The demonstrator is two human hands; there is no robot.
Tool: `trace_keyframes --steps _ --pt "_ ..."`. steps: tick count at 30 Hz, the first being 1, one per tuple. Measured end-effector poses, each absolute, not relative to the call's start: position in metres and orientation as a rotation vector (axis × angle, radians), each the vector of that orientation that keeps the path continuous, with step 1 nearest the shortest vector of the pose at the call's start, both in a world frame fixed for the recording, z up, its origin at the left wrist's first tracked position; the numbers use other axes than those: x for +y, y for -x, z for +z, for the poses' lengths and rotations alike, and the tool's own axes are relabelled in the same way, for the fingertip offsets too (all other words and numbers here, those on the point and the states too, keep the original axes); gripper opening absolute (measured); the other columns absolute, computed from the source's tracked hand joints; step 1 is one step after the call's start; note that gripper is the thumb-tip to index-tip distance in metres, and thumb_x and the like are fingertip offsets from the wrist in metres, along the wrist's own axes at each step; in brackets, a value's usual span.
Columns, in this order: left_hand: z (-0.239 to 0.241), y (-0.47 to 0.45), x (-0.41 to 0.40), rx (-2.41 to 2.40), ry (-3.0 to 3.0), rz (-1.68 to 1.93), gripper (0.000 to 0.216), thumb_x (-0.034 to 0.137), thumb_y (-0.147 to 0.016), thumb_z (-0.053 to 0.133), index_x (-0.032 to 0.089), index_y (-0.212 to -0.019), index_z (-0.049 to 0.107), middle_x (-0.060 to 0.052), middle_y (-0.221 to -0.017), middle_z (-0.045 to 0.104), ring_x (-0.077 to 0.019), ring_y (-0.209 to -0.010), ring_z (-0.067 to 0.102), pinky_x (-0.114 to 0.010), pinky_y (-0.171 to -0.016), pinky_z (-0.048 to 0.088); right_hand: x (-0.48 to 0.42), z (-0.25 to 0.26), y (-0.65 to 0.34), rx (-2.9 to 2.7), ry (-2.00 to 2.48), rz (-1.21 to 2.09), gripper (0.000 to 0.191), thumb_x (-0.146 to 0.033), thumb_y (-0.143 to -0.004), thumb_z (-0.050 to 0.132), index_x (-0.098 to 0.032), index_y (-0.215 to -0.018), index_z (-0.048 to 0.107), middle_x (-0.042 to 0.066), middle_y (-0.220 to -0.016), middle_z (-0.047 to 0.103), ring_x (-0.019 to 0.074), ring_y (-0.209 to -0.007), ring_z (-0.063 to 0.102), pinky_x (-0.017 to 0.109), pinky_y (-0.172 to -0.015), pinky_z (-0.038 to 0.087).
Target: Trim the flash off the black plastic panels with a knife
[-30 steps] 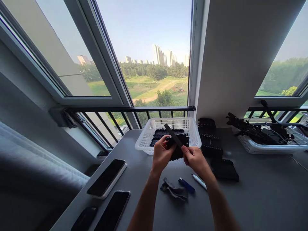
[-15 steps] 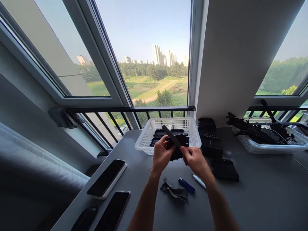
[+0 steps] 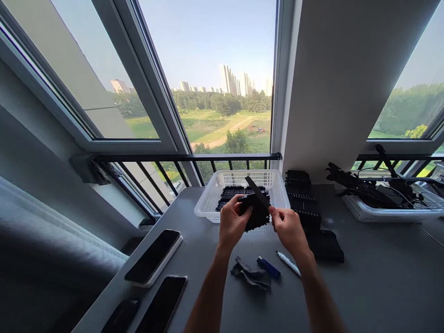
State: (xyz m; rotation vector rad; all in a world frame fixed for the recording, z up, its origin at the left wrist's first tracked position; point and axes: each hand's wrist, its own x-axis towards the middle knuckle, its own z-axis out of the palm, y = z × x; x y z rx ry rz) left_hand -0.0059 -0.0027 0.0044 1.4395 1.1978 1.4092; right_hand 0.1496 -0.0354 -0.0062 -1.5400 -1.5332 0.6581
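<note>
My left hand point(image 3: 234, 218) is closed around a black plastic panel point(image 3: 257, 216) with toothed edges, held up in front of the white basket point(image 3: 208, 209). My right hand point(image 3: 286, 225) grips the lower end of a flat dark file-like strip point(image 3: 258, 191). The strip slants up and to the left across the panel's upper right part; whether it touches the panel I cannot tell. More black toothed panels point(image 3: 229, 192) lie inside the basket. Below my hands on the table are a crumpled grey cloth point(image 3: 250, 274), a blue lighter point(image 3: 269, 267) and a white marker point(image 3: 288, 262).
Several black panels point(image 3: 302, 203) stand in a row right of the basket, with another point(image 3: 326, 245) nearer me. A second white basket point(image 3: 391, 214) holds black parts and cables. Two phones point(image 3: 154, 256) and a dark mouse-like object point(image 3: 121, 315) lie left. Railing point(image 3: 194, 157) runs behind the table.
My right hand has moved right and slightly up, carrying the strip rightward along the panel. The left hand and panel have barely moved.
</note>
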Motion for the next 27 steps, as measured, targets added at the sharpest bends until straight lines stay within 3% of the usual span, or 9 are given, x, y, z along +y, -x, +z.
trace_keyframes --steps 4,11,15,21,27 --pt "0.0039 0.0078 -0.0018 1.234 -1.406 1.448 0.028 0.025 -0.068 0.068 0.016 -0.093 0.061 -0.002 -0.077 0.070 -0.0216 -0.077 0.071 -0.029 -0.069 0.056 -0.0416 -0.0024 -0.1435 -1.463 1.668 0.440 0.046 -0.048 -0.095 0.033 -0.021 -0.063 0.052 0.004 -0.058 0.058 0.0155 -0.053 0.043 0.029 -0.054 0.024" --pt "0.0059 0.0126 -0.0028 1.255 -1.412 1.458 0.027 0.025 -0.067 0.069 0.016 -0.091 0.062 -0.003 -0.077 0.071 -0.0220 -0.077 0.071 -0.028 -0.068 0.056 -0.0393 -0.0052 -0.1436 -1.527 1.651 0.431 0.047 -0.048 -0.096 0.034 -0.021 -0.062 0.054 0.006 -0.061 0.062 0.0168 -0.054 0.047 0.030 -0.055 0.024" --pt "0.0059 0.0155 -0.0020 1.265 -1.389 1.452 0.029 0.025 -0.065 0.070 0.016 -0.092 0.062 -0.003 -0.077 0.071 -0.0214 -0.075 0.071 -0.027 -0.065 0.056 -0.0395 -0.0040 -0.1447 -1.464 1.605 0.471 0.050 -0.051 -0.096 0.032 -0.021 -0.061 0.051 0.005 -0.057 0.057 0.0155 -0.052 0.043 0.030 -0.053 0.023" --pt "0.0104 0.0128 -0.0065 1.194 -1.436 1.408 0.026 0.024 -0.067 0.068 0.017 -0.091 0.061 -0.001 -0.073 0.070 -0.0185 -0.069 0.069 -0.026 -0.064 0.055 -0.0396 -0.0030 -0.1404 -1.588 1.410 0.812 0.053 -0.055 -0.093 0.036 -0.020 -0.054 0.041 -0.001 -0.051 0.044 0.0117 -0.051 0.037 0.027 -0.052 0.024" --pt "0.0126 0.0094 -0.0077 1.184 -1.401 1.409 0.026 0.024 -0.066 0.069 0.016 -0.089 0.061 -0.002 -0.073 0.070 -0.0201 -0.072 0.070 -0.027 -0.065 0.056 -0.0386 -0.0047 -0.1434 -1.536 1.483 0.715 0.051 -0.054 -0.093 0.036 -0.020 -0.054 0.039 -0.002 -0.050 0.043 0.0117 -0.050 0.036 0.027 -0.051 0.023"
